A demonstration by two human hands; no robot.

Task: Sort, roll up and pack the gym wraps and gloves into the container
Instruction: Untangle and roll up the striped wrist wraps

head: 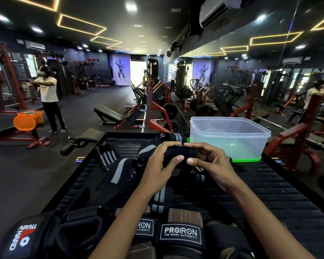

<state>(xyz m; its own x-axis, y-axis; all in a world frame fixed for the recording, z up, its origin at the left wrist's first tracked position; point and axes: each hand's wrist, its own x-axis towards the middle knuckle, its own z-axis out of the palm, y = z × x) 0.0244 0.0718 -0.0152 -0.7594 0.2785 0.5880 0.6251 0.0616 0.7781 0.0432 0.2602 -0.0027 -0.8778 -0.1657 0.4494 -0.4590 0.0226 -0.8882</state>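
Observation:
Both hands hold one black gym wrap (183, 155) rolled into a short cylinder above the black ribbed platform (269, 186). My left hand (162, 161) grips its left end, and my right hand (209, 161) pinches the right end. Its grey-striped tail (160, 199) trails down toward me. Another rolled wrap (171, 137) lies just beyond the hands. Loose striped wraps (118, 171) lie to the left. PROIRON gloves (180, 233) sit at the near edge. The clear plastic container (230, 135), seemingly empty, stands at the far right on a green lid (249, 159).
A black glove with a "TRAIN HARD" label (22, 238) lies at the near left. Gym benches and red weight machines (153, 109) fill the room beyond. A person in a white shirt (48, 96) stands at the far left by an orange basket (27, 119).

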